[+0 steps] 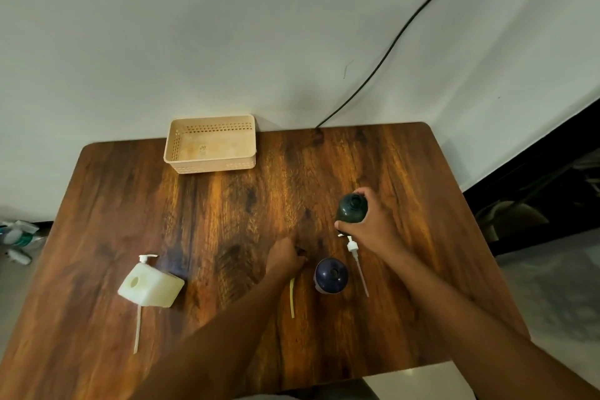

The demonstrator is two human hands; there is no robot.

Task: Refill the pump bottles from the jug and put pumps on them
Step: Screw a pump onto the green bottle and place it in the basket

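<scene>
My right hand (373,230) grips a dark green bottle (351,208) that stands open-necked on the wooden table (162,204). My left hand (285,257) is closed on a dark pump head (300,251) whose yellowish tube (292,299) trails toward me on the table. A dark blue bottle (330,274) stands open between my two arms. A white pump (353,248) with a long tube lies just below my right hand. At the left the white jug (151,286) rests with a round hole facing up; another white pump (147,258) and its tube lie partly beneath it.
A beige perforated basket (211,143) sits at the table's far edge against the pale wall. A black cable (389,52) runs down the wall to the table's back. Clutter lies on the floor at far left (19,237).
</scene>
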